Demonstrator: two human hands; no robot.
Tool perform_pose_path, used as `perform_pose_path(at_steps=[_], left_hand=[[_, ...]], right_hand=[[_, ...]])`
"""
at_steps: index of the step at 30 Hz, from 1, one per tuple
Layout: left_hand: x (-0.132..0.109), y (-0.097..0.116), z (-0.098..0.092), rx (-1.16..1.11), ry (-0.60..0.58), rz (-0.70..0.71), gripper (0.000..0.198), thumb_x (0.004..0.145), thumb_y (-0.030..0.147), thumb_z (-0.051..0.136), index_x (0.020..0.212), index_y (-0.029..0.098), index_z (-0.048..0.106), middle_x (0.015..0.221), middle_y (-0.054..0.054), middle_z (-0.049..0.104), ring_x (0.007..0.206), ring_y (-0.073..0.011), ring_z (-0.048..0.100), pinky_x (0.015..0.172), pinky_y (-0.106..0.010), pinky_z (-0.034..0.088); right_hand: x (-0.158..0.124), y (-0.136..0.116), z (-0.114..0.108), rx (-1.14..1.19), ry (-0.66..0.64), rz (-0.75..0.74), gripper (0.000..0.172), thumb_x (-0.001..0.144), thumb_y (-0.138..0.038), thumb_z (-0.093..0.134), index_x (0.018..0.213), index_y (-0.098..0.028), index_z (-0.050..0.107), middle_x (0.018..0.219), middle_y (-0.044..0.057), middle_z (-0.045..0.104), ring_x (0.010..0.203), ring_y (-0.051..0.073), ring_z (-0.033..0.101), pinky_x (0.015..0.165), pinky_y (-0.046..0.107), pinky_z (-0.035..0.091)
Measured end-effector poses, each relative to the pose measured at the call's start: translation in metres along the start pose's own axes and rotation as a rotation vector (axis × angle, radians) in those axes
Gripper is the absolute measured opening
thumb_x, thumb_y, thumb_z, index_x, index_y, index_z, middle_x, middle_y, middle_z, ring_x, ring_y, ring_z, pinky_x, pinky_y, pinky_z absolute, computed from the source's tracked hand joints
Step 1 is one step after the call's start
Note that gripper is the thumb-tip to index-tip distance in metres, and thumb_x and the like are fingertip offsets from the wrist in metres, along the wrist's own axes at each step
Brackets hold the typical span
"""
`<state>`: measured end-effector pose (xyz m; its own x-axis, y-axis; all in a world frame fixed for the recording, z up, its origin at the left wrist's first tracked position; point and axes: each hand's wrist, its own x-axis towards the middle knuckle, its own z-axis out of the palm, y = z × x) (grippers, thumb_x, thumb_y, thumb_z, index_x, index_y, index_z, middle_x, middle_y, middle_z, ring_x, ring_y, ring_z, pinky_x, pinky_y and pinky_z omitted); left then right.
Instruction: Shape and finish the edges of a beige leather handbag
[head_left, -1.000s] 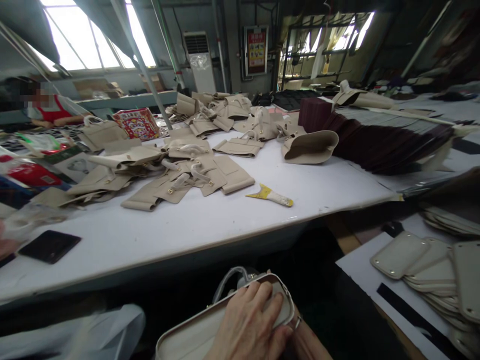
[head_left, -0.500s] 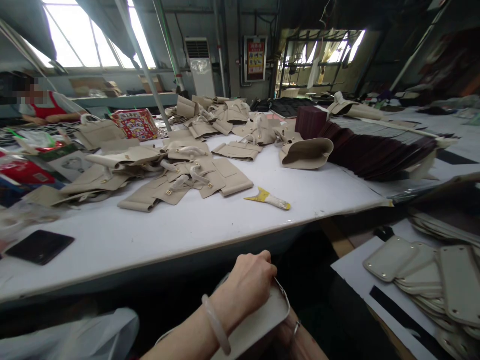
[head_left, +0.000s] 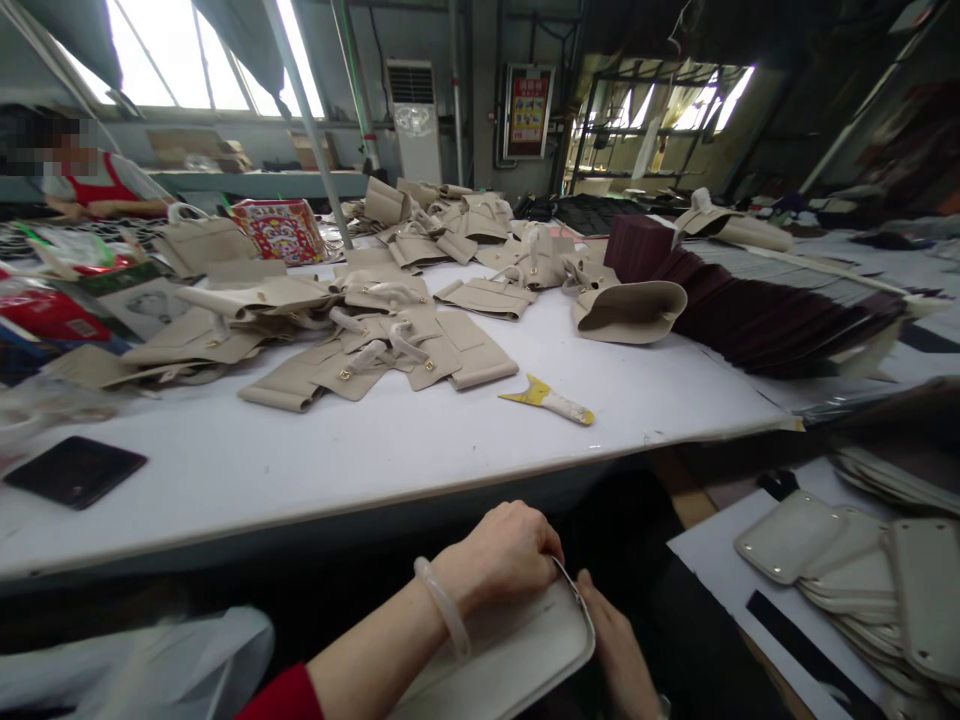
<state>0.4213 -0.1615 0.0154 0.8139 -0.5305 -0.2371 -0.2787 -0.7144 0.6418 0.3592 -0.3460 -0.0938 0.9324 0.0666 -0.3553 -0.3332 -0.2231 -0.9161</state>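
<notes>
A beige bag (head_left: 517, 655) with a white-edged rounded panel lies on my lap, below the table's front edge. My left hand (head_left: 504, 555), a pale bangle on its wrist, is curled into a closed grip over the bag's far rim. My right hand (head_left: 619, 640) lies against the bag's right side, fingers together and pointing at its far corner, steadying it. The lower part of the bag is out of frame.
The white table (head_left: 420, 450) carries a yellow-bladed scraper (head_left: 549, 398), several beige bag pieces (head_left: 390, 345), a dark wallet (head_left: 73, 470) and a stack of maroon sheets (head_left: 757, 300). Beige rounded panels (head_left: 855, 570) are stacked at right. A person in red (head_left: 90, 185) sits at far left.
My left hand went from lying flat on the bag panel to gripping its far rim. My right hand has come into view beside the bag's right edge. The view shifted slightly.
</notes>
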Motion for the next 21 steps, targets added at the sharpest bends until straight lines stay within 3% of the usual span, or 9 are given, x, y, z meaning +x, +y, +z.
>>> perform_pose_path(at_steps=[3,5,8,13,17,21], left_hand=[[0.003,-0.004,0.0,-0.026,-0.031,-0.022,0.03,0.072,0.025,0.054,0.091,0.025,0.077,0.091,-0.002,0.076,0.088,-0.0215,0.068,0.081,-0.03,0.052],[0.005,-0.006,0.001,-0.027,-0.035,-0.022,0.03,0.071,0.024,0.054,0.09,0.025,0.077,0.091,-0.002,0.076,0.088,-0.0211,0.068,0.081,-0.029,0.052],[0.004,-0.011,0.003,-0.033,-0.024,0.007,0.03,0.072,0.024,0.053,0.09,0.025,0.077,0.091,-0.002,0.076,0.088,-0.021,0.069,0.082,-0.029,0.052],[0.004,-0.02,0.007,-0.084,0.011,0.091,0.032,0.073,0.024,0.052,0.093,0.026,0.077,0.092,-0.001,0.076,0.088,-0.0204,0.069,0.081,-0.028,0.052],[0.006,-0.027,0.006,-0.132,-0.026,0.068,0.033,0.07,0.024,0.052,0.092,0.026,0.077,0.091,-0.001,0.076,0.088,-0.0202,0.068,0.081,-0.027,0.052],[0.005,-0.032,0.003,-0.222,-0.078,0.052,0.032,0.072,0.03,0.054,0.094,0.026,0.077,0.089,0.0,0.075,0.088,-0.0196,0.068,0.076,-0.024,0.051]], right_hand=[[-0.024,-0.018,-0.021,-0.188,-0.095,-0.133,0.054,0.092,-0.061,0.043,0.113,-0.018,0.067,0.089,0.003,0.064,0.083,0.017,0.06,0.076,0.024,0.049],[-0.033,-0.03,-0.025,-0.401,-0.109,-0.264,0.047,0.092,-0.055,0.048,0.122,-0.021,0.063,0.091,0.003,0.062,0.08,0.016,0.059,0.072,0.023,0.047],[-0.034,-0.042,-0.02,-0.629,-0.037,-0.386,0.037,0.095,-0.047,0.046,0.113,-0.023,0.066,0.081,0.002,0.058,0.07,0.013,0.058,0.065,0.024,0.045],[-0.028,-0.051,-0.009,-0.762,0.034,-0.522,0.035,0.098,-0.038,0.038,0.085,-0.021,0.065,0.072,0.002,0.055,0.062,0.013,0.057,0.057,0.025,0.043],[-0.028,-0.049,-0.006,-0.822,0.069,-0.548,0.033,0.099,-0.034,0.036,0.088,-0.02,0.064,0.073,0.002,0.055,0.063,0.013,0.059,0.058,0.026,0.044],[-0.025,-0.041,-0.007,-0.905,0.017,-0.511,0.036,0.101,-0.034,0.032,0.096,-0.018,0.064,0.079,0.004,0.057,0.069,0.015,0.061,0.064,0.028,0.047]])
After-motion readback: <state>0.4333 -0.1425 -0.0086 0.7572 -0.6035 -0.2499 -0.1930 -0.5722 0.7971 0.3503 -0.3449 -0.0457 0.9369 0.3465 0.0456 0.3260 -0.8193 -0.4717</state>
